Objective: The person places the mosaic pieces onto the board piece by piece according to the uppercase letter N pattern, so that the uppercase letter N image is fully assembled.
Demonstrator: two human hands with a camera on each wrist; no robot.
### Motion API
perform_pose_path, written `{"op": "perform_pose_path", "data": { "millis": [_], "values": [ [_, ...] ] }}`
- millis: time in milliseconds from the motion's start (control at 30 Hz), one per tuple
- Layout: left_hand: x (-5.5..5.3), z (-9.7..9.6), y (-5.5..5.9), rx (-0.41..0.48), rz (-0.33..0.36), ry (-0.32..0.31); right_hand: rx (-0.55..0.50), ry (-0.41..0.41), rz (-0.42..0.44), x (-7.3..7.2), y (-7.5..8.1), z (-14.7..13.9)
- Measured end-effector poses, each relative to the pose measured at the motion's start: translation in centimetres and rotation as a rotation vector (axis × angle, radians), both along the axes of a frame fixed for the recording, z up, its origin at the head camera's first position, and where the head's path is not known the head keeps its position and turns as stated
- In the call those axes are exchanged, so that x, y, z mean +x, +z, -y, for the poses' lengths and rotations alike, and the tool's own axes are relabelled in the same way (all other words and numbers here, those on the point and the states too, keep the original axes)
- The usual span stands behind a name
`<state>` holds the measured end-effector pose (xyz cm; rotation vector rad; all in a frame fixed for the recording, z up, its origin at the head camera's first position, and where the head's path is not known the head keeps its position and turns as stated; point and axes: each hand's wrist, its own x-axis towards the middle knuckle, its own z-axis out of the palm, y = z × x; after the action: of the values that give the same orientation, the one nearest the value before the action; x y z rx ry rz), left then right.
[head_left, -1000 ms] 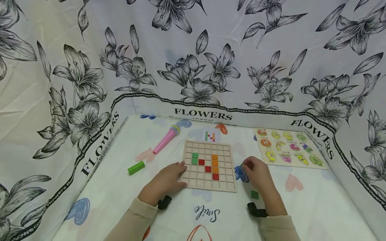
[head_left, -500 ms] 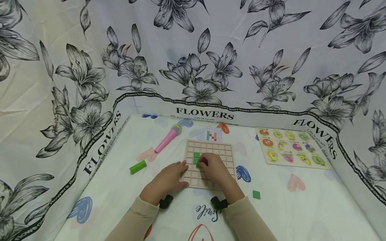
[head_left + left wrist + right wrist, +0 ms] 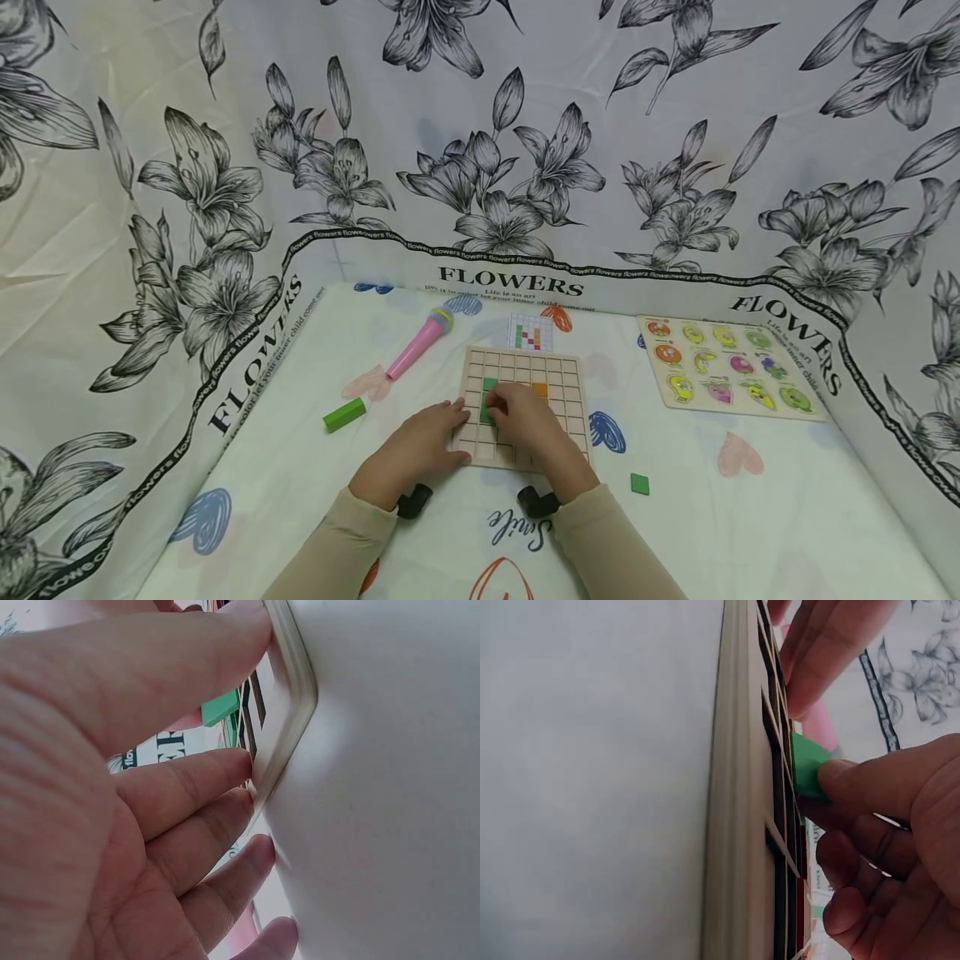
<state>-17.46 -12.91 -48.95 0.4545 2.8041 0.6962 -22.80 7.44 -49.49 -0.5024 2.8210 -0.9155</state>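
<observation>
A wooden grid board lies in the middle of the table in the head view, with green and orange square tiles showing in its cells. My right hand is over the board and pinches a green square tile between thumb and finger. That tile slants at a cell in the right wrist view; whether it is fully seated I cannot tell. Along the board's left side, my left hand rests with fingers and thumb extended against the edge. The right hand hides the red tiles in the head view.
Behind the board lies a small pattern card. A pink toy microphone and a green block are to the left. A loose green tile lies at the right, below a fruit puzzle board.
My right hand has moved left from the table beside the board to the green column, carrying a green tile. Over the last half second it barely shifted. The left hand stays at the board's edge.
</observation>
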Motion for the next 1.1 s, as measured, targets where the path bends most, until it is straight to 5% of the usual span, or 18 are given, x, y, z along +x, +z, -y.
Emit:
{"op": "perform_pose_path", "data": {
  "millis": [533,700,933,1100],
  "values": [
    [0.0,0.0,0.0,0.005,-0.007,-0.005,0.055,0.037,-0.077,0.8,0.3,0.0],
    [0.0,-0.1,0.0,0.003,-0.003,-0.002,0.013,0.006,-0.041,0.7,0.8,-0.9],
    [-0.1,-0.3,-0.1,-0.002,0.035,0.021,-0.068,-0.195,-0.036,0.2,2.7,-8.3],
    [0.0,-0.4,-0.2,-0.003,0.043,0.033,-0.003,-0.305,0.067,2.0,2.4,-15.6]
  ]
}}
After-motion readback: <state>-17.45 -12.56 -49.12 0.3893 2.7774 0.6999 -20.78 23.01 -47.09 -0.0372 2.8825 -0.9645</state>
